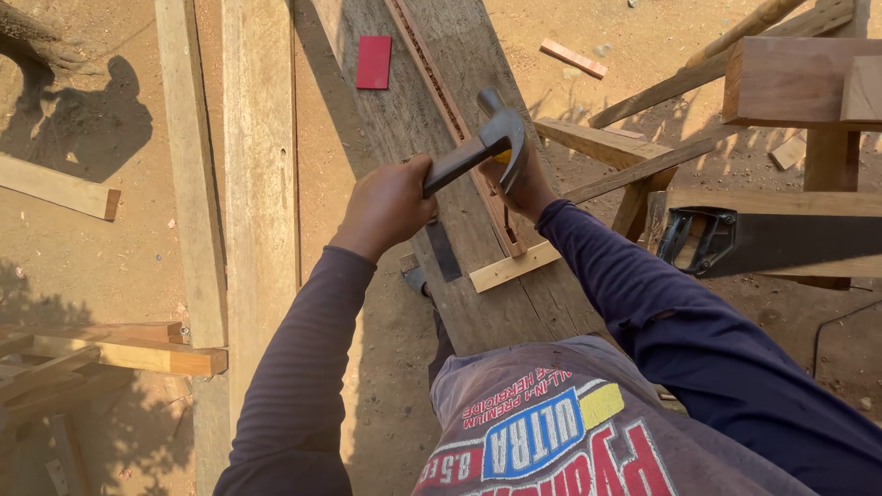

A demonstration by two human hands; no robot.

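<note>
Left hand (386, 207) has its fingers wrapped tight round the hammer (478, 152) handle, head raised up and to the right. Right hand (525, 188) sits just under that head, fingers closed on something yellow, on the narrow strip (455, 115) running lengthwise away along the plank (413, 119).

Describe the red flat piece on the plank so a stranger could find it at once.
Start at the wide grey plank running up the middle of the view from the person's hands. Follow it away from the left hand that grips the hammer to its far end. There lies the red flat piece, a small rectangle, the only bright red thing among bare wood and sandy ground.
</note>
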